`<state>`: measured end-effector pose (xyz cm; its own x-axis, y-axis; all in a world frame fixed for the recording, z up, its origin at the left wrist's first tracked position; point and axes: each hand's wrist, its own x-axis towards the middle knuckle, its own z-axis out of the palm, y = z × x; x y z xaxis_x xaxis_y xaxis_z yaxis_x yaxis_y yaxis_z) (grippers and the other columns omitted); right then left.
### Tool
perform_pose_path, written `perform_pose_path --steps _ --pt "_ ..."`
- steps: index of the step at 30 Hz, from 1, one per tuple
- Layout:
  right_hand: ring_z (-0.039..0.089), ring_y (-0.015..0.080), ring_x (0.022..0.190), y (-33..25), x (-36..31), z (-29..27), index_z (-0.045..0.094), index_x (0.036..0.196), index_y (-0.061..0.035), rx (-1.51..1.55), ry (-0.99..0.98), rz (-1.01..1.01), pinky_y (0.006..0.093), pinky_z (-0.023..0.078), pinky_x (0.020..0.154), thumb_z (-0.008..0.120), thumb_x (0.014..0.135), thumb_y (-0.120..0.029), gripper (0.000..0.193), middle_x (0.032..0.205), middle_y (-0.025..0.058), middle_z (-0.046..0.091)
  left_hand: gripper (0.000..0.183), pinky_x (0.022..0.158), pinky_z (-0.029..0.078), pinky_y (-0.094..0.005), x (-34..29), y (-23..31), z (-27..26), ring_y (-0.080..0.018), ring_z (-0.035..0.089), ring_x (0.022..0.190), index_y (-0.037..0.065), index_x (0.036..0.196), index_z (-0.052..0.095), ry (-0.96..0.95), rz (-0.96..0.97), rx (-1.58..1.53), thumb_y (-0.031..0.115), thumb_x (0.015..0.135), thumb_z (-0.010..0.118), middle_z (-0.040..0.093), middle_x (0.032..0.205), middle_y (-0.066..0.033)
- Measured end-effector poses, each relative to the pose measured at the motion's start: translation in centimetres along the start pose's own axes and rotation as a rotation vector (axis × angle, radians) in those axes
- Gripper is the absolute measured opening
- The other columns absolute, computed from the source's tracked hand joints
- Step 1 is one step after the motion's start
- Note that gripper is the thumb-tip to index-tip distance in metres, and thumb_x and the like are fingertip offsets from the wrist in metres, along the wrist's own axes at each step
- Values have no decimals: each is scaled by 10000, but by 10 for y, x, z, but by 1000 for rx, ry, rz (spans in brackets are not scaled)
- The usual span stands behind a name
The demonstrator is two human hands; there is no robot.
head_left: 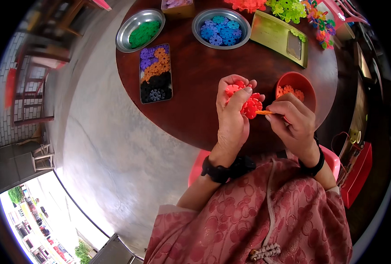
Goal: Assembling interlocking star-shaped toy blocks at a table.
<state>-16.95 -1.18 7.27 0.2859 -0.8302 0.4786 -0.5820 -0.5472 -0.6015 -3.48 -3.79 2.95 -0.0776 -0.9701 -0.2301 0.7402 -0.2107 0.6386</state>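
My left hand (233,105) is closed round a cluster of joined red snowflake discs (251,105), held above the near part of the round table. Between the thumb and fingers of my right hand (294,121) is a single orange snowflake disc (263,112), seen edge-on. Its tip meets the right side of the red cluster; whether it sits in a slot cannot be made out. Just behind my right hand stands a red bowl (307,86) with loose orange discs (291,91) in it. My fingers hide part of the cluster.
On the dark table (195,105) stand a metal bowl of green discs (120,37), a metal bowl of blue discs (197,33), a tray of purple, orange and black discs (141,88) and a yellow-green tray (266,37). Red and lime disc piles lie at the far edge.
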Motion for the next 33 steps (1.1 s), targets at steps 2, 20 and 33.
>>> perform_pose_path --steps 2,20,33 --pt "582 249 640 0 -1 2 596 857 -19 8 -4 11 316 460 555 678 682 55 207 751 98 557 204 791 515 -385 -1 3 1 -219 572 931 56 1056 477 0 -32 -54 83 854 488 554 1020 -109" --pt "562 208 643 -4 -8 18 565 855 -17 -225 -86 -151 303 467 525 654 721 -27 161 762 76 525 117 699 500 -329 -4 -2 -4 -152 535 775 96 868 488 61 -27 -79 22 795 543 524 864 -40" --pt "537 219 602 8 -15 29 532 854 -12 -253 -113 -263 306 463 508 576 687 -34 174 751 84 495 71 693 486 -327 -8 -8 0 -165 525 734 86 847 479 114 -32 -142 51 821 535 514 851 -49"
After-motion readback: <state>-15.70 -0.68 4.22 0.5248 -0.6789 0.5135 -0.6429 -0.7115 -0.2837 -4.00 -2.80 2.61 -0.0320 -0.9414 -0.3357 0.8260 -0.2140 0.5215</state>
